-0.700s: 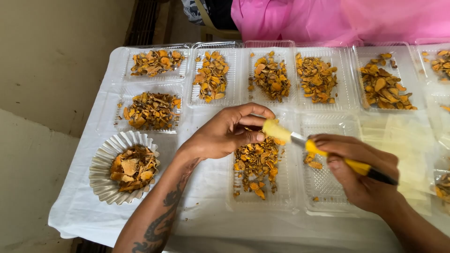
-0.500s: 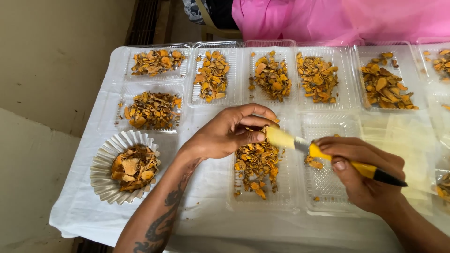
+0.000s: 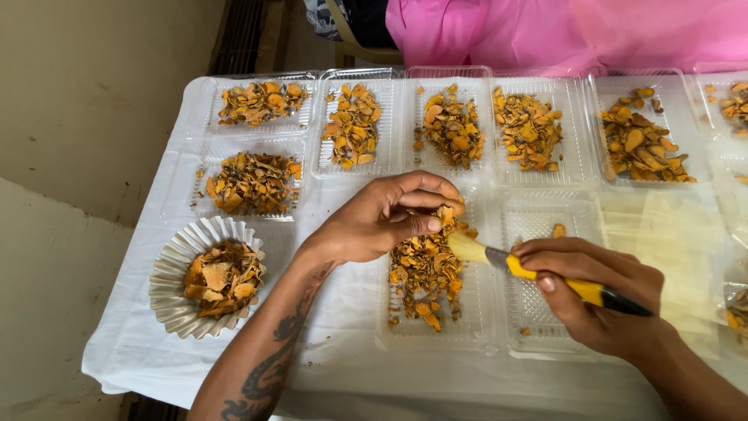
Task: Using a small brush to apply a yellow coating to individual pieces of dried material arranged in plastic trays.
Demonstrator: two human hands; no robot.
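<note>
My left hand [image 3: 382, 218] pinches a small orange dried piece [image 3: 446, 214] between thumb and fingers, over a clear plastic tray [image 3: 475, 331] heaped with orange and brown dried chips. My right hand [image 3: 600, 300] grips a yellow-handled brush [image 3: 576, 287] with a black end. Its pale bristles [image 3: 466, 248] point left and sit just below the held piece. Under my right hand lies a nearly bare clear tray [image 3: 538, 218] with a few crumbs.
Several clear trays of orange chips [image 3: 354, 125] line the far side of the white-covered table [image 3: 156, 351]. A fluted silver foil dish [image 3: 167, 273] with chips sits at front left. A person in pink [image 3: 561, 31] is across the table. The table's left edge drops to the floor.
The brush tip has dropped lower and slid left under the held piece. My left hand stays over the same tray, its fingers curled a little tighter.
</note>
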